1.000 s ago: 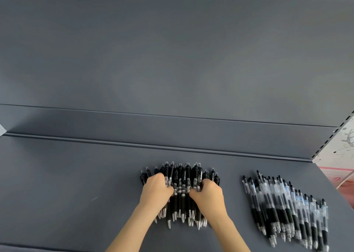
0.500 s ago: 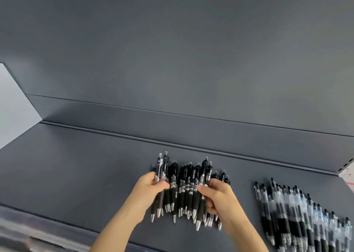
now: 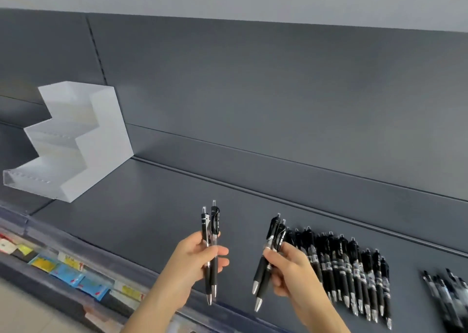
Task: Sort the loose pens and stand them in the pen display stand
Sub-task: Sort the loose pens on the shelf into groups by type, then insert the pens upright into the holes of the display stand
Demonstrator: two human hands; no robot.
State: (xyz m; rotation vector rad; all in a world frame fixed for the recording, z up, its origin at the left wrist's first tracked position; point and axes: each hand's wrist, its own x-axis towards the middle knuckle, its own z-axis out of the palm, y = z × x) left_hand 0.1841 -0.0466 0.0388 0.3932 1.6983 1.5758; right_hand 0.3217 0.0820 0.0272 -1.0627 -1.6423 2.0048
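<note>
Far left on shelf (image 3: 152, 218), stepped white stand (image 3: 101, 142)

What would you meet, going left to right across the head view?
Stand → left hand → right hand → black pens → blurred pens.

Shop interior: grey metal shelf (image 3: 152, 218) with back panel (image 3: 253, 92), label rail (image 3: 63, 241) along its front edge, packaged goods (image 3: 65, 273) below, tiered stand (image 3: 101, 142).
</note>
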